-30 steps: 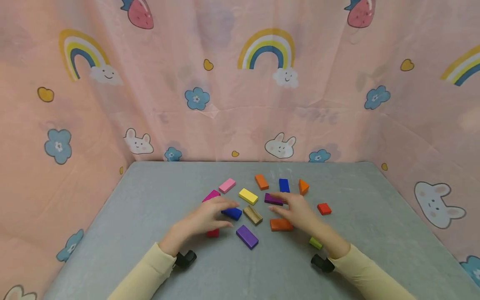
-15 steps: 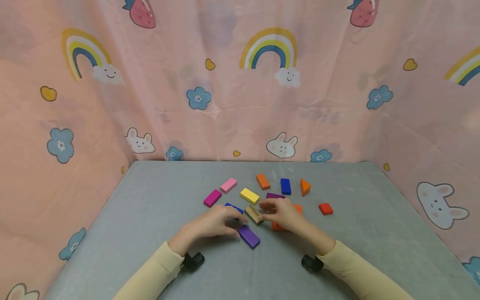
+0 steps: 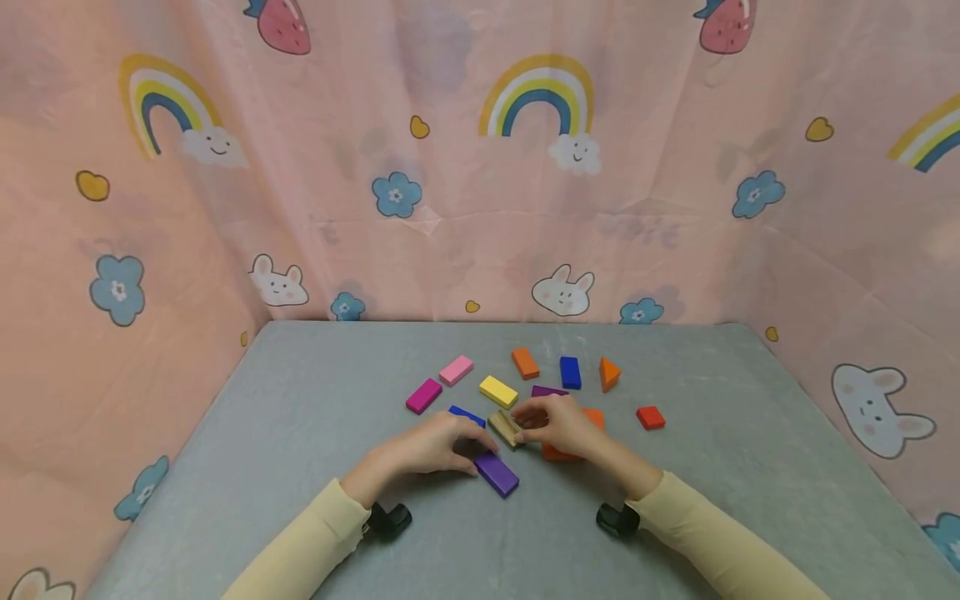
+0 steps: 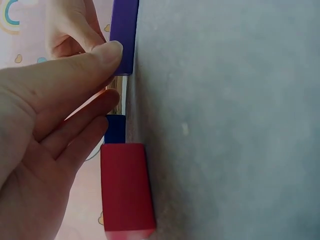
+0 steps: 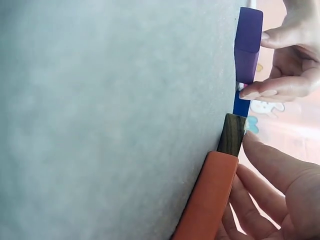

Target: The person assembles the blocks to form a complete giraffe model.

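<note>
The brown wood-grain block (image 3: 506, 428) is pinched at its right end by the fingertips of the right hand (image 3: 558, 423), near the middle of the grey table (image 3: 315, 433). The violet block (image 3: 496, 472), just in front of it, is touched at its left end by the thumb and fingers of the left hand (image 3: 427, 446); whether it is truly gripped cannot be told. Both blocks lie flat, and nothing is seen stacked or joined, so the work is judged barely begun. The orange block (image 3: 562, 452), blue block (image 3: 467, 414), yellow block (image 3: 498, 391) and others remain scattered around.
</note>
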{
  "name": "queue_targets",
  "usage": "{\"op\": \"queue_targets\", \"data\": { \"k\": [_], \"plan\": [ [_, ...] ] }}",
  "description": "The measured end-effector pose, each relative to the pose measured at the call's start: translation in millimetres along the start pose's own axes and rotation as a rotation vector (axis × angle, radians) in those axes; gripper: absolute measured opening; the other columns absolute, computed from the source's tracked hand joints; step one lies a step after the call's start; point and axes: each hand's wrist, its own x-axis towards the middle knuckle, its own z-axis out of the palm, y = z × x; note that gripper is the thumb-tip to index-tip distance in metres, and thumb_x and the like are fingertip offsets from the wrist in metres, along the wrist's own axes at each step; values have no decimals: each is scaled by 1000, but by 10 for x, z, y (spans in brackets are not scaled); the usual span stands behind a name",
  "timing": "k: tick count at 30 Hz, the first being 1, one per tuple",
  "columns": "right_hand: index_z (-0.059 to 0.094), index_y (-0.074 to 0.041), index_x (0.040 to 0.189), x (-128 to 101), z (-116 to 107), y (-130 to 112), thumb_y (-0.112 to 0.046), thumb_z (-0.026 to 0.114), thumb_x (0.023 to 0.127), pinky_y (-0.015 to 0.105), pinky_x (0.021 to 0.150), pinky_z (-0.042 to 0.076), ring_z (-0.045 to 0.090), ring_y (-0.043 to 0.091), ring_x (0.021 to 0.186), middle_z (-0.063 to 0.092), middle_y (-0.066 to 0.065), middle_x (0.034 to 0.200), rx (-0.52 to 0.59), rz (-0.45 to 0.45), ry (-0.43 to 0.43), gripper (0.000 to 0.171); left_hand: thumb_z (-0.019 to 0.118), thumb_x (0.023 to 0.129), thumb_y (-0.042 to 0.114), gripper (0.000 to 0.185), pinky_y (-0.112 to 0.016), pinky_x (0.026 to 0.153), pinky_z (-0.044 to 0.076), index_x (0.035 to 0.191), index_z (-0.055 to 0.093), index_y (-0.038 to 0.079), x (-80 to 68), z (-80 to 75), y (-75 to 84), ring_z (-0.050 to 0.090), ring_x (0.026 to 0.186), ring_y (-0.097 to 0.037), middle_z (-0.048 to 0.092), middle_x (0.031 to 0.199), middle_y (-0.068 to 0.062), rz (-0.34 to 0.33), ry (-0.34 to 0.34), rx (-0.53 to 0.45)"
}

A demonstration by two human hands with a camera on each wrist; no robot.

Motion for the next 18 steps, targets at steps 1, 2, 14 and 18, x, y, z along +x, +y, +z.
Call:
{"op": "queue_targets", "data": {
  "k": [1,2,14,18],
  "plan": [
    [71,-6,105,5,-2,6,-21,77,79,29,76,57,69,17,87,73,7,95,-3,-4,-3,31,75,82,20,33,-19,93,46,114,69,22,2,0,-1,57,108,2,66,113,15,-1,-1,2],
    [71,-7,105,10,-3,16,-20,77,79,29,75,57,69,16,86,72,6,95,-1,-2,-9,30,75,82,20,33,-19,93,46,114,69,22,4,0,-1,57,108,2,66,112,15,-2,-1,3],
    [71,-5,107,46,-27,50,-19,76,80,29,78,56,67,16,87,72,7,98,76,66,-70,31,74,82,17,30,-20,93,47,112,70,21,28,-4,-2,58,106,2,67,111,14,-10,-6,-8],
    [70,-5,107,53,-23,65,-20,76,80,31,79,56,67,17,88,71,8,100,84,77,-81,32,74,82,17,29,-20,93,47,110,70,21,33,-1,-2,58,105,1,68,110,14,-9,-4,-4]
  ]
}}
